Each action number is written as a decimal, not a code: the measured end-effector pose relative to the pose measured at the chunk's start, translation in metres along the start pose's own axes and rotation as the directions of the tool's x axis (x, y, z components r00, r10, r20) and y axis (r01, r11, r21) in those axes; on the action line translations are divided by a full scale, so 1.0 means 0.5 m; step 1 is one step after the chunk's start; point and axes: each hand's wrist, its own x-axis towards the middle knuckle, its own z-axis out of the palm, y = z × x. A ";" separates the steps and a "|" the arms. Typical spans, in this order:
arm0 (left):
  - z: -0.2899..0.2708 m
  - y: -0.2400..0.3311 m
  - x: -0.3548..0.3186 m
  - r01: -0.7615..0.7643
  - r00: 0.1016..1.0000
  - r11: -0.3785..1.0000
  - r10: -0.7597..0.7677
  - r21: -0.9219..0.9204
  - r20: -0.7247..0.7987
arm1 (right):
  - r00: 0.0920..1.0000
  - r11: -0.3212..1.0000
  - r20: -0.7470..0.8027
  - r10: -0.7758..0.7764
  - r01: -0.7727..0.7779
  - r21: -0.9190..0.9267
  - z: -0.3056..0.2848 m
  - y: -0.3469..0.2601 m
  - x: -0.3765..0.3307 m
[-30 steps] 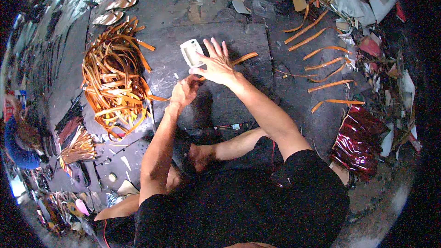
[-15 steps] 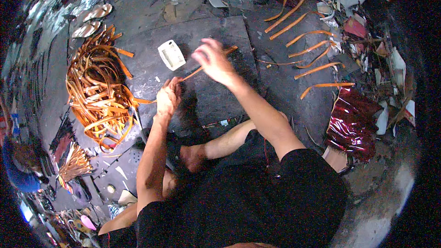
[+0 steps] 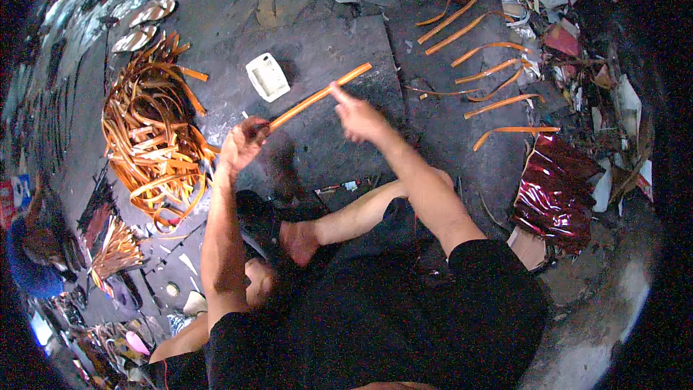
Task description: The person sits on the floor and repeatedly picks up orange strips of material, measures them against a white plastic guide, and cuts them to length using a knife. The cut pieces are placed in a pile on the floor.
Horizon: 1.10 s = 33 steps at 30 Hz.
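The left hand [image 3: 244, 143] was closed around the near end of one orange strip [image 3: 310, 103], with its fingers curled firmly and the palm partly turned up. From this hand the strip went almost straight toward two o'clock, over the dark board [image 3: 317, 47], and its free end pointed away from the person. The right hand [image 3: 361, 119] was between two and three o'clock of the left one; its index finger was stretched to the strip's lower edge and the other fingers were bent. Because this hand was blurred, I could not tell whether it pinched the strip or only touched it. At one o'clock from the left hand, a white tray [image 3: 268, 78] lay near the strip but apart from it. A tangled heap of orange strips [image 3: 155, 137] was at nine o'clock, with a pair of sandals [image 3: 154, 12] at twelve o'clock of the heap. At two o'clock from the right hand, shorter strips [image 3: 491, 71] lay in a loose row, and at four o'clock there was a shiny dark red sheet [image 3: 554, 191].
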 end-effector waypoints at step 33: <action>0.038 -0.007 0.007 -0.211 0.938 0.759 0.335 0.616 -0.090 | 0.989 0.985 0.061 -0.138 0.143 -0.092 0.071 -0.036 0.009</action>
